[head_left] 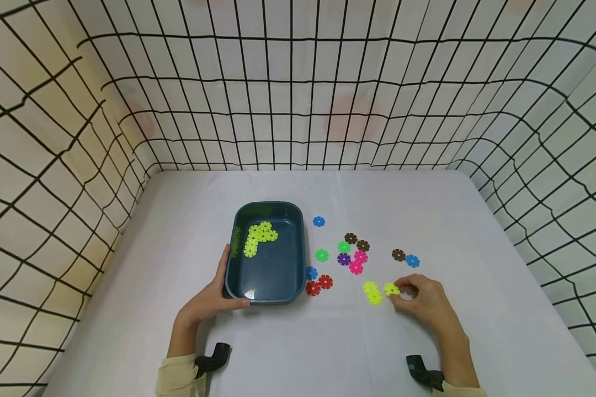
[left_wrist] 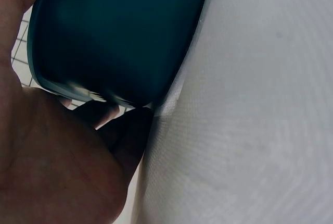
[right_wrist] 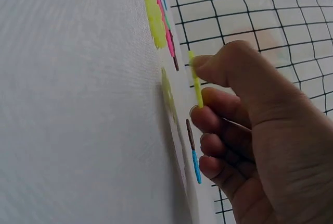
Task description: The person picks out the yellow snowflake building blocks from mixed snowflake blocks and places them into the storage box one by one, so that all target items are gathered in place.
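Note:
My left hand [head_left: 211, 300] grips the near left corner of a dark teal plastic tray [head_left: 293, 295], its thumb along the front and the fingers at the left side. In the left wrist view the fingers bend round the tray wall [left_wrist: 114, 31]. Several yellow notched discs [head_left: 262, 236] lie inside the tray, bunched toward its far part. Between thumb and fingers my right hand [head_left: 427, 300] pinches a yellow notched disc [head_left: 392, 289], held edge-on just above the cloth in the right wrist view [right_wrist: 197, 86]. Left of it, overlapping yellow discs [head_left: 372, 293] lie on the table.
Right of the tray, loose discs lie scattered: red [head_left: 313, 288], blue [head_left: 319, 221], green [head_left: 322, 255], purple [head_left: 344, 259], pink [head_left: 356, 267] and brown [head_left: 350, 238]. A brown disc [head_left: 399, 255] sits beside a blue one [head_left: 413, 261]. Black wire mesh [head_left: 290, 113] encloses the white-covered table [head_left: 318, 353].

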Tool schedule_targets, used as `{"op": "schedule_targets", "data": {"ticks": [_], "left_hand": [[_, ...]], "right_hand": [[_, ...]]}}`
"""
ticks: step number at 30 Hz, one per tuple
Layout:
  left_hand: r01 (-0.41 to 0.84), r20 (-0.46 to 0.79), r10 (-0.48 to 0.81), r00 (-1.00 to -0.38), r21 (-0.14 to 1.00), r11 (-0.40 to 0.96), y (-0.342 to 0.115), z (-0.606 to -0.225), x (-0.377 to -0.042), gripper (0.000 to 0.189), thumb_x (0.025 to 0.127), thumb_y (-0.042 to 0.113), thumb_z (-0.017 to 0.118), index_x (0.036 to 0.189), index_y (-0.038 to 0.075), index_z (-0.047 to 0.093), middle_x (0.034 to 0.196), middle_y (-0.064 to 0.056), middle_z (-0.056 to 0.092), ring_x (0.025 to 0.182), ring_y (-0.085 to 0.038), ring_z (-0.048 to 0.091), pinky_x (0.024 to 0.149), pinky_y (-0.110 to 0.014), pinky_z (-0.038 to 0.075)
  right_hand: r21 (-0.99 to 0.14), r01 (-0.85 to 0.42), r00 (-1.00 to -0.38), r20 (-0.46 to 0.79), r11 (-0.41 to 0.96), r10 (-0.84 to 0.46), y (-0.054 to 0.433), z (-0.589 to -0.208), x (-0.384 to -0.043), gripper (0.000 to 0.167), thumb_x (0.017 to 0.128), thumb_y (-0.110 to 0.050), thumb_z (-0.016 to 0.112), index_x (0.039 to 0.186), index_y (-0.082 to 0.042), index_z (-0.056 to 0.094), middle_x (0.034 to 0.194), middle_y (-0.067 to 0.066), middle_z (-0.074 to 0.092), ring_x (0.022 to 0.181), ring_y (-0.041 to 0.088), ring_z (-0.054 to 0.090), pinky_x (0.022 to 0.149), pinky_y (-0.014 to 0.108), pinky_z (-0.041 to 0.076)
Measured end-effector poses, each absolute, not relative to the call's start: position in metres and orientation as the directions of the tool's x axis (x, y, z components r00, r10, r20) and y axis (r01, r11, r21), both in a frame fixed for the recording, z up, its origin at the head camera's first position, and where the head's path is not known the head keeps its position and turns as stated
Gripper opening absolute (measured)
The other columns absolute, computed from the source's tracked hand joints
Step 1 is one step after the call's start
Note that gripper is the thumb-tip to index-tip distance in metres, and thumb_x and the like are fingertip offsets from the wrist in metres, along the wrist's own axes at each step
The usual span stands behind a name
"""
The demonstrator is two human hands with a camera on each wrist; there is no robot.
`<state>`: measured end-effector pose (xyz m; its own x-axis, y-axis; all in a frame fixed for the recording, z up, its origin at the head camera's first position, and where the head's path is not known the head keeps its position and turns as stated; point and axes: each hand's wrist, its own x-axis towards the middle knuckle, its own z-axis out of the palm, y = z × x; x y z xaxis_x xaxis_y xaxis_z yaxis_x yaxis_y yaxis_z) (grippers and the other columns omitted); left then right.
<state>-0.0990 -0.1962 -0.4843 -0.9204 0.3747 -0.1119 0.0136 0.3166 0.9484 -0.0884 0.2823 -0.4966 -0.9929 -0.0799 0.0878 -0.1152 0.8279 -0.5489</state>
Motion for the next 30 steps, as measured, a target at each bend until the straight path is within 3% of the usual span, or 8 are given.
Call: {"op": "schedule_targets", "data": {"ticks": [14,23,30], "left_hand": [[0.005,-0.12,0.377,-0.919,0.949,0.315,-0.196,-0.484,-0.098,0.131,0.073,0.025,0.083,0.153,0.029,-0.021,0.163,-0.011,-0.019,0.149,-0.043,-0.004,0.112,-0.068,0.018],[-0.003,-0.132,0.376,-0.917,0.946,0.325,-0.196,-0.483,-0.098,0.13,0.073,0.026,0.082,0.153,0.032,-0.021,0.163,-0.012,-0.018,0.149,-0.043,-0.004,0.112,-0.068,0.019],[-0.013,-0.146,0.372,-0.917,0.941,0.338,-0.196,-0.483,-0.1,0.13,0.074,0.028,0.082,0.152,0.035,-0.021,0.163,-0.01,-0.018,0.149,-0.042,-0.004,0.112,-0.067,0.02]], "right_hand": [[-0.528,-0.264,-0.957,0.245,0.807,-0.153,0.272,-0.485,-0.097,0.027,0.068,-0.012,0.087,0.091,-0.007,0.073,0.08,0.001,0.067,0.073,0.013,0.053,0.062,0.019,0.048],[-0.478,-0.447,-0.88,0.388,0.756,-0.274,0.258,-0.473,-0.116,0.026,0.064,-0.006,0.087,0.086,-0.006,0.072,0.076,0.002,0.068,0.069,0.015,0.054,0.06,0.021,0.047],[-0.49,-0.497,-0.858,0.402,0.716,-0.321,0.244,-0.462,-0.131,0.028,0.065,-0.006,0.087,0.089,-0.005,0.073,0.08,0.003,0.069,0.07,0.018,0.057,0.061,0.022,0.05]]}}
